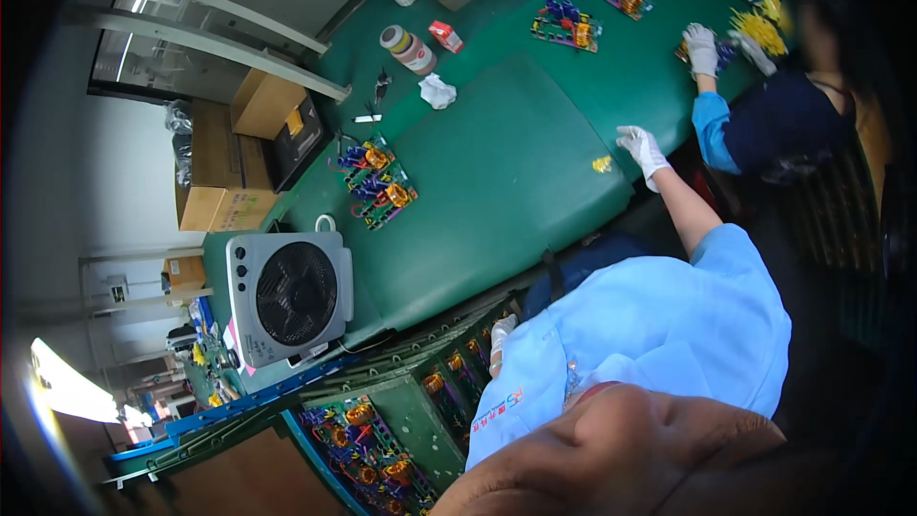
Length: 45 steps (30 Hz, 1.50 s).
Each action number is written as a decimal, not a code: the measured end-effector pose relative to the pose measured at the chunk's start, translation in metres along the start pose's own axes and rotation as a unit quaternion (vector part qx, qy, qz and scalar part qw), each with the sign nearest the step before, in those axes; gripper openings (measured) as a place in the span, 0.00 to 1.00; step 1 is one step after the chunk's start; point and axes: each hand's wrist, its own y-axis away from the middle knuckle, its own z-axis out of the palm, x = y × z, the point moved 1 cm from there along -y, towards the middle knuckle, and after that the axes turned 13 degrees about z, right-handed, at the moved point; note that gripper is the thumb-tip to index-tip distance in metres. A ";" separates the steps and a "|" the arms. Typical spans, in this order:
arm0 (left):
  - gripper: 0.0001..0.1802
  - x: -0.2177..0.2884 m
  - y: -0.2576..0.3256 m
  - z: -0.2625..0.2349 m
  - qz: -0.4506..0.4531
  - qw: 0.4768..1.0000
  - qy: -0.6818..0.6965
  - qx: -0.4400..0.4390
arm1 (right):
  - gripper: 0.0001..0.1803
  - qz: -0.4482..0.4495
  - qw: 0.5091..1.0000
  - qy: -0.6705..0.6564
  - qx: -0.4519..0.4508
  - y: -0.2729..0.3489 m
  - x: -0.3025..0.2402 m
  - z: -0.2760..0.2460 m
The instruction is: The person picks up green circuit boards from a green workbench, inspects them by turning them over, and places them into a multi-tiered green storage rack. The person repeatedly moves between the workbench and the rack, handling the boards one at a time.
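Observation:
My right hand [644,154], in a white glove, hovers at or rests on the near edge of the green-topped table [478,191]; I cannot tell which. Its fingers are stretched out with nothing visible in them. Just left of it lies a small heap of yellow pieces [601,164]. My left hand [501,338], also gloved, is low beside my body, by a green crate [411,420] holding circuit boards. Its fingers are mostly hidden. Boards with copper coils and blue parts [377,182] lie on the table's left; more circuit boards [368,454] fill the crate's near part.
A grey box fan [291,296] stands at the left table end, with cartons [224,172] behind. A bottle [408,50], red box [446,36] and crumpled tissue [437,92] stand farther back. At right, a co-worker's gloved hand [701,50] touches a board near yellow parts [759,29].

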 end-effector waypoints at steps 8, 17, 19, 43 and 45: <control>0.14 0.030 0.039 0.002 -0.069 0.992 0.051 0.097 | 0.27 -0.145 0.946 0.247 0.154 -0.185 -0.122 0.008; 0.14 0.049 0.094 0.051 -0.135 0.967 0.127 0.175 | 0.38 -0.139 0.899 0.392 0.139 -0.299 -0.154 0.036; 0.13 0.052 0.106 0.060 -0.142 0.962 0.137 0.189 | 0.34 -0.138 0.877 0.437 0.146 -0.310 -0.151 0.038; 0.14 0.139 -0.033 0.032 0.162 0.800 0.547 0.189 | 0.33 -0.301 0.818 0.460 -0.169 0.062 -0.074 0.160; 0.14 0.156 -0.033 0.032 0.232 0.891 0.340 0.193 | 0.29 -0.325 0.805 0.409 -0.281 0.100 -0.071 0.176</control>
